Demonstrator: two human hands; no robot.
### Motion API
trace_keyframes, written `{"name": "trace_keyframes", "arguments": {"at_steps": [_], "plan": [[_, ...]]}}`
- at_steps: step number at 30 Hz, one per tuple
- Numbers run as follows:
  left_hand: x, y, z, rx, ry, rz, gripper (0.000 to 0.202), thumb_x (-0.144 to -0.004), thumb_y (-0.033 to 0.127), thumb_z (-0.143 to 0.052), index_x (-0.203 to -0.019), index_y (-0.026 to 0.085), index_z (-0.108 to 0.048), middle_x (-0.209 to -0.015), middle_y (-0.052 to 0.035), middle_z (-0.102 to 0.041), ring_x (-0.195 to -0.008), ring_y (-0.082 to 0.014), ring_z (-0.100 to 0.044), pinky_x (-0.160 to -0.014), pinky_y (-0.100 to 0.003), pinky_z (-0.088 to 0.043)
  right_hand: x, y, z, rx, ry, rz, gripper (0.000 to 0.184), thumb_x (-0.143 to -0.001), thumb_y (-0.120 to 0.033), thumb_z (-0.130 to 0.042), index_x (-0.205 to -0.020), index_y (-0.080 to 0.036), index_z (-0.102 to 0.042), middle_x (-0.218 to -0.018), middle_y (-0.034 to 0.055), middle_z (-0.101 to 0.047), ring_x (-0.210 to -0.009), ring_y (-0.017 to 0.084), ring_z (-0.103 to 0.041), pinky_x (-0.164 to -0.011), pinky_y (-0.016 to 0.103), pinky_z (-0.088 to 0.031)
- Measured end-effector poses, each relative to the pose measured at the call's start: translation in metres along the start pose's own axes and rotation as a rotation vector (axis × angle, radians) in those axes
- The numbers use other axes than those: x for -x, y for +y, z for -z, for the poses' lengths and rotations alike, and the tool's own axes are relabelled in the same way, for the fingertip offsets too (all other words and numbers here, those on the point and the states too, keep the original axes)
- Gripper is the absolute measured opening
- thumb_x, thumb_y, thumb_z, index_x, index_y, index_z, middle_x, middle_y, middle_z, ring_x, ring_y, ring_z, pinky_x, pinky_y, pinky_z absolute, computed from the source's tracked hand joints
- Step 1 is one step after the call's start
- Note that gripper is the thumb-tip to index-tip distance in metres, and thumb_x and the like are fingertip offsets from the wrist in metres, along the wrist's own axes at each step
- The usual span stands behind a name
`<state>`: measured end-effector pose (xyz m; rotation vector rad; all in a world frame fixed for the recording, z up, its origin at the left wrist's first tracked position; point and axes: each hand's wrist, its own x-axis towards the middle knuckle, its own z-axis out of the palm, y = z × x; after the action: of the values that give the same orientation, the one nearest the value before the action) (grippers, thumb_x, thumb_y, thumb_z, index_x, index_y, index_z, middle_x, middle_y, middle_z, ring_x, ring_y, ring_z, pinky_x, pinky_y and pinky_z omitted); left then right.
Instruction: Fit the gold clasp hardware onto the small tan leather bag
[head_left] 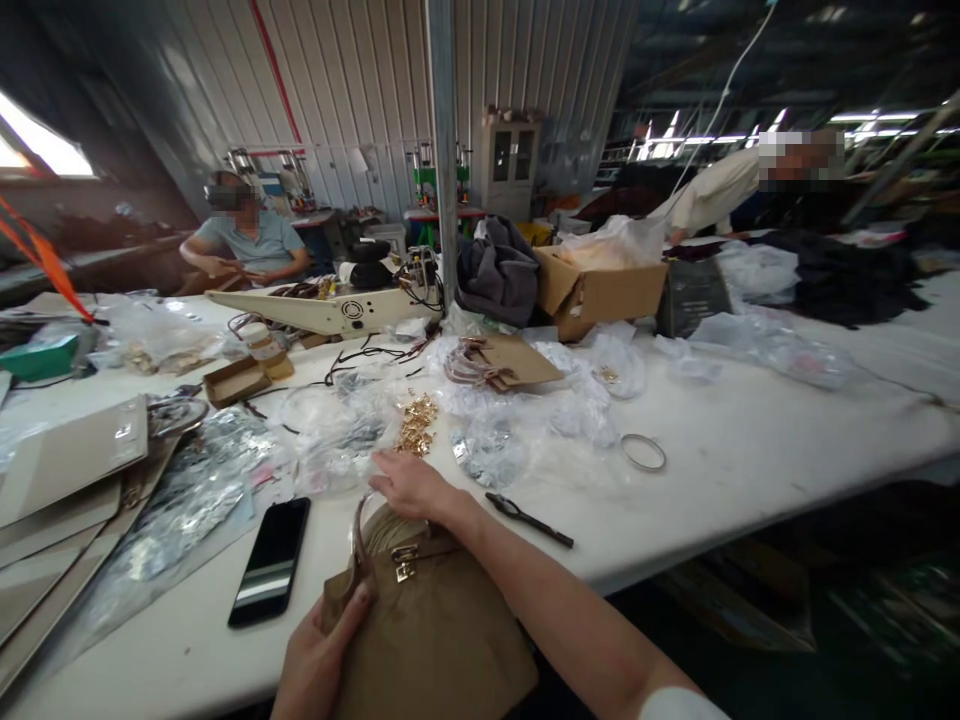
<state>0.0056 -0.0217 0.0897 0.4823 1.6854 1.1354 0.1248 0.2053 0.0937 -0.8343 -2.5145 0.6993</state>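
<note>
A brown handbag [435, 640] with gold-coloured clasp hardware [405, 565] and a thin looped handle [358, 530] is at the table's front edge. My left hand [322, 640] grips its upper left side, thumb over the base of the handle; the other fingers are partly hidden behind the bag. My right hand [412, 485] reaches across above the bag's top, its visible fingers pointing left and apart, with nothing visible between them. Just beyond it lies a pile of small gold-coloured metal fittings [416, 425]. A dark slim tool [529, 520] rests right of my right hand.
A black phone [270, 562] lies left of the bag. Flat bag panels [82, 460] are stacked farther left. A tape roll [643, 452], plastic bags [480, 455] and a cardboard box [600, 290] occupy the table. One person [251, 240] sits across; another [720, 190] leans over at right.
</note>
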Motion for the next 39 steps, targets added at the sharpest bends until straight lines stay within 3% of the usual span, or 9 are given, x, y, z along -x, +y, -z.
{"name": "trace_keyframes", "arguments": {"at_steps": [4, 8, 11, 14, 20, 24, 27, 32, 39], "plan": [[-0.001, 0.004, -0.003, -0.034, 0.033, -0.008, 0.087, -0.062, 0.077, -0.094, -0.121, 0.015, -0.080, -0.097, -0.0099, -0.085, -0.103, -0.0367, -0.080, -0.083, -0.037, -0.064, 0.006, 0.007, -0.010, -0.014, -0.070, 0.051, 0.052, -0.117, -0.045, -0.054, -0.154, -0.008, -0.058, -0.165, 0.0209, -0.050, -0.158, 0.029, -0.043, -0.130, 0.041, -0.036], [0.000, 0.005, -0.006, -0.023, 0.051, -0.031, 0.081, -0.063, 0.074, -0.095, -0.119, 0.016, -0.081, -0.100, -0.0097, -0.085, -0.105, -0.0377, -0.079, -0.084, -0.038, -0.064, 0.020, 0.011, 0.008, -0.042, -0.039, 0.119, 0.037, -0.117, -0.038, -0.055, -0.141, -0.013, -0.069, -0.150, 0.0163, -0.065, -0.150, 0.028, -0.051, -0.126, 0.039, -0.040], [-0.001, 0.005, -0.006, -0.017, 0.041, -0.041, 0.078, -0.063, 0.072, -0.095, -0.116, 0.016, -0.082, -0.105, -0.0102, -0.085, -0.105, -0.0371, -0.079, -0.083, -0.036, -0.064, 0.029, 0.018, 0.033, -0.055, -0.081, 0.141, 0.032, -0.118, -0.033, -0.050, -0.113, -0.018, -0.078, -0.119, 0.0083, -0.079, -0.117, 0.023, -0.069, -0.106, 0.032, -0.049], [-0.002, 0.007, -0.007, 0.001, 0.008, -0.036, 0.077, -0.062, 0.071, -0.096, -0.113, 0.015, -0.083, -0.107, -0.0114, -0.085, -0.105, -0.0371, -0.079, -0.082, -0.036, -0.064, 0.032, 0.034, 0.053, 0.027, -0.042, 0.002, 0.041, -0.117, -0.028, -0.050, -0.087, -0.021, -0.078, -0.090, 0.0022, -0.078, -0.086, 0.019, -0.069, -0.083, 0.027, -0.049], [0.003, 0.009, -0.013, 0.035, 0.057, -0.057, 0.077, -0.063, 0.070, -0.096, -0.114, 0.013, -0.083, -0.099, -0.0110, -0.085, -0.101, -0.0360, -0.079, -0.080, -0.034, -0.063, 0.014, 0.065, 0.059, 0.156, 0.030, -0.034, 0.010, -0.100, -0.014, -0.074, -0.104, -0.018, -0.082, -0.119, 0.0097, -0.077, -0.116, 0.027, -0.066, -0.105, 0.035, -0.046], [0.004, 0.008, -0.013, 0.046, 0.035, -0.064, 0.078, -0.064, 0.071, -0.096, -0.113, 0.012, -0.082, -0.098, -0.0113, -0.085, -0.098, -0.0344, -0.079, -0.078, -0.032, -0.063, 0.002, 0.066, 0.054, 0.198, -0.032, 0.078, 0.042, -0.088, -0.033, -0.095, -0.126, -0.025, -0.077, -0.143, 0.0085, -0.066, -0.134, 0.031, -0.057, -0.115, 0.040, -0.044], [0.003, 0.005, -0.012, 0.063, 0.029, -0.048, 0.079, -0.063, 0.071, -0.097, -0.114, 0.013, -0.081, -0.098, -0.0116, -0.084, -0.093, -0.0324, -0.080, -0.075, -0.031, -0.062, 0.000, 0.063, 0.054, 0.275, -0.062, 0.071, 0.041, -0.089, -0.042, -0.095, -0.121, -0.023, -0.078, -0.137, 0.0106, -0.066, -0.129, 0.032, -0.060, -0.112, 0.041, -0.046], [0.004, 0.004, -0.014, 0.123, 0.005, -0.087, 0.076, -0.064, 0.068, -0.097, -0.114, 0.013, -0.081, -0.099, -0.0116, -0.084, -0.095, -0.0330, -0.079, -0.076, -0.031, -0.063, -0.002, 0.066, 0.060, 0.340, -0.050, -0.024, 0.009, -0.097, -0.028, -0.083, -0.100, -0.020, -0.081, -0.123, 0.0137, -0.070, -0.121, 0.033, -0.063, -0.106, 0.042, -0.049], [0.002, 0.006, -0.010, 0.056, -0.009, -0.099, 0.074, -0.066, 0.072, -0.094, -0.111, 0.014, -0.083, -0.097, -0.0105, -0.085, -0.099, -0.0357, -0.079, -0.080, -0.033, -0.063, -0.024, 0.048, 0.047, 0.351, 0.024, -0.092, 0.028, -0.092, -0.036, -0.085, -0.112, -0.017, -0.079, -0.125, 0.0155, -0.071, -0.123, 0.035, -0.063, -0.107, 0.044, -0.050]]}}
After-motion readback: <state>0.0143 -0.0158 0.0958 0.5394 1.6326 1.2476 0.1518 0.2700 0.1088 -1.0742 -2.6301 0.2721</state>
